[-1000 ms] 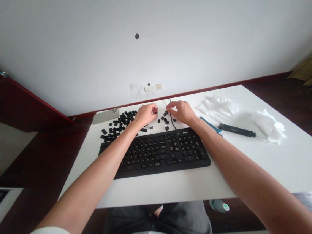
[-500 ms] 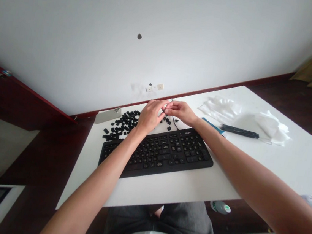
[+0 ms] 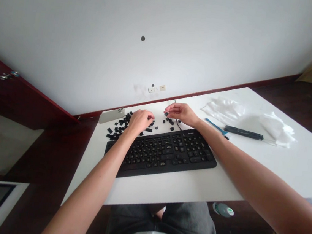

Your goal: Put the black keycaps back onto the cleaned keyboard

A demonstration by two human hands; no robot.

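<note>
A black keyboard point(image 3: 165, 151) with its key caps off lies at a slant on the table below my hands. My left hand point(image 3: 140, 120) is over the right side of a heap of loose black key caps point(image 3: 119, 127). Its fingers are curled together, and anything between them is hidden. To the right, my right hand point(image 3: 183, 113) pinches a small black key cap point(image 3: 166, 114) between thumb and fingers. A few more loose caps point(image 3: 172, 128) lie on the table just below that hand.
A phone point(image 3: 112, 115) lies at the table's far left. Right of my right forearm are a blue tool point(image 3: 215, 126), a black-handled tool point(image 3: 244, 133) and crumpled white wipes point(image 3: 276, 128). The keyboard's cable point(image 3: 178, 125) runs toward the wall. A bottle point(image 3: 222, 209) stands below the table edge.
My hands were together above the keyboard and have come apart. The left one has moved left and down to the heap, while the right stays almost in place with the key cap.
</note>
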